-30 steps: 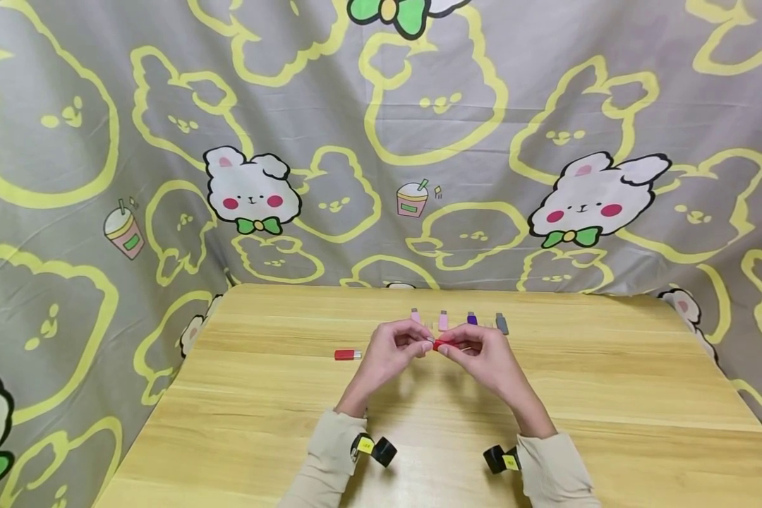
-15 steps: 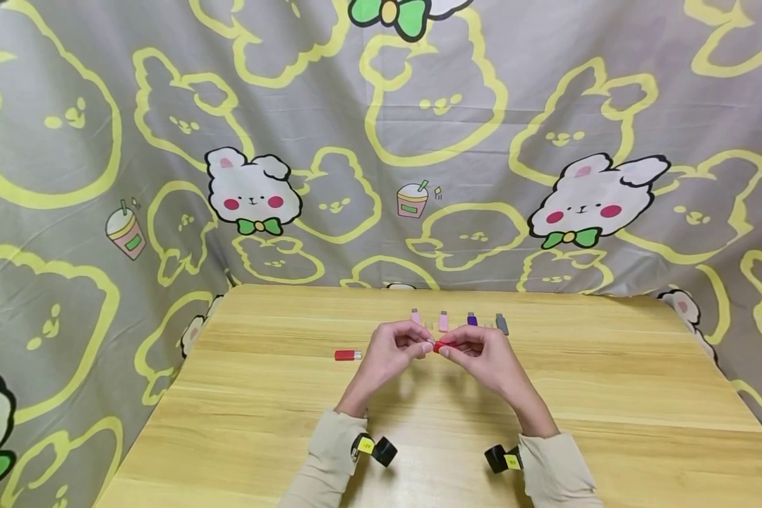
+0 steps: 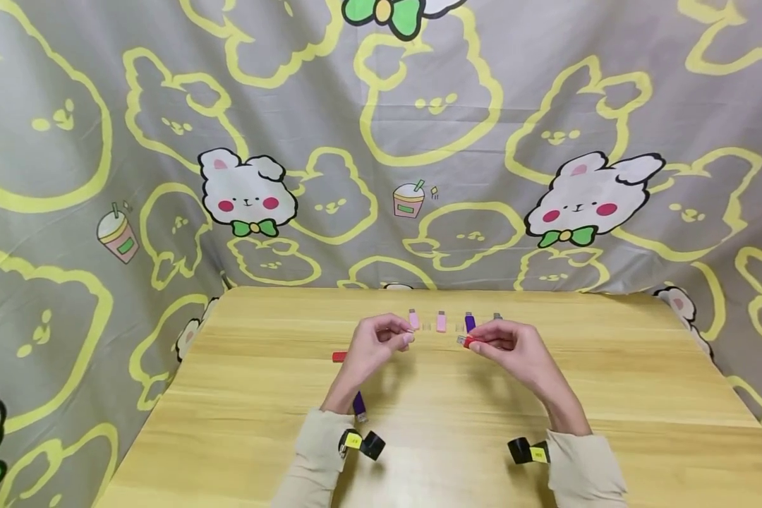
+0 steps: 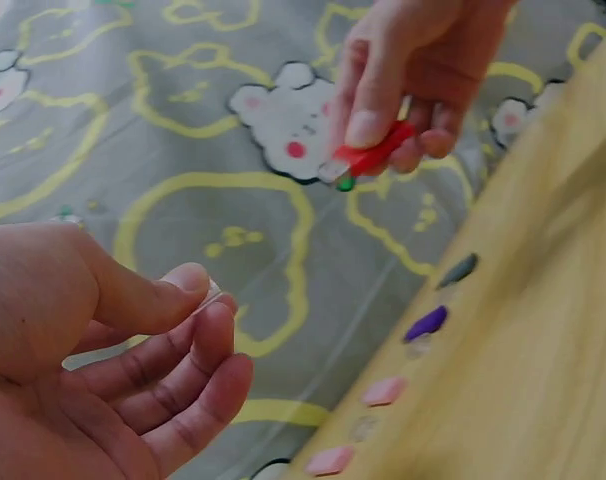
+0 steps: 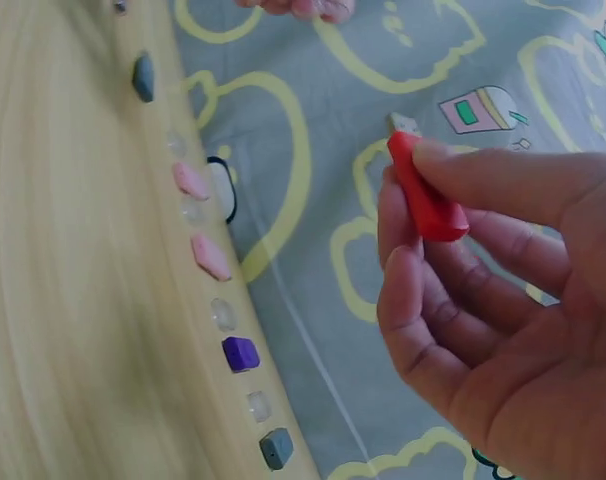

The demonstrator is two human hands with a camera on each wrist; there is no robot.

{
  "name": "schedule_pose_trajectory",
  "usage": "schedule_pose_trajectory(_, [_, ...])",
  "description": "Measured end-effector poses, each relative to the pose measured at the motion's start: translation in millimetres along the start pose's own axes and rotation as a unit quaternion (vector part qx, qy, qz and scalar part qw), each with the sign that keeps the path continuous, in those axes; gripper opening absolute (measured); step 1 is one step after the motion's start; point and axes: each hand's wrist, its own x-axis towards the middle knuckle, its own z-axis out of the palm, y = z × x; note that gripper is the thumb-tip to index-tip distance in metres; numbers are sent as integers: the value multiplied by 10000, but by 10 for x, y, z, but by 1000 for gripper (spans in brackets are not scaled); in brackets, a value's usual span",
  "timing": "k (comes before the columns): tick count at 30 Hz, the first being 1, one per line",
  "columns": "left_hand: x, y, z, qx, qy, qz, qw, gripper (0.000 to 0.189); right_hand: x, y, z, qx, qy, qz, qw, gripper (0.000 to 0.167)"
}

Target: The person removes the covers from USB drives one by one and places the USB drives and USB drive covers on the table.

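Note:
My right hand (image 3: 514, 349) pinches a red USB flash drive (image 5: 424, 190) between thumb and fingers, its metal plug bare and pointing left in the head view. Between the thumb and index fingertip of my left hand (image 3: 377, 342) is a small clear cap (image 4: 213, 292), mostly covered by the fingertips. The two hands are apart above the table. Beyond them lies a row of flash drives: a pink one (image 3: 414, 319), another pink one (image 3: 441, 322), a purple one (image 3: 470, 323) and a grey one (image 5: 276, 450). Clear caps (image 5: 222, 314) lie among them.
Left of my left hand lies another red flash drive (image 3: 339, 357), partly hidden by the wrist. A second purple flash drive (image 3: 359, 407) shows beside the left forearm. The wooden table (image 3: 444, 451) ends at a patterned cloth (image 3: 330, 106) behind the row.
My hands were together at the red flash drive and have now drawn apart. The clear cap has come away in the left hand. The purple drive by the left forearm has come into view.

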Motion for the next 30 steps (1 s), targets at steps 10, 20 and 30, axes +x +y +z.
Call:
schedule_pose_trajectory(10, [34, -48, 46, 83, 269, -3, 9996, 6, 25, 260, -175, -1139, 1115, 640, 9851, 19])
schedule_pose_trajectory(20, [60, -69, 141, 427, -169, 105, 9989, 7, 19, 614, -237, -2086, 1637, 1539, 9518, 24])
schedule_pose_trajectory(30, [14, -84, 337, 912, -531, -29, 9944, 7, -14, 623, -155, -2569, 1653, 1577, 9390, 27])
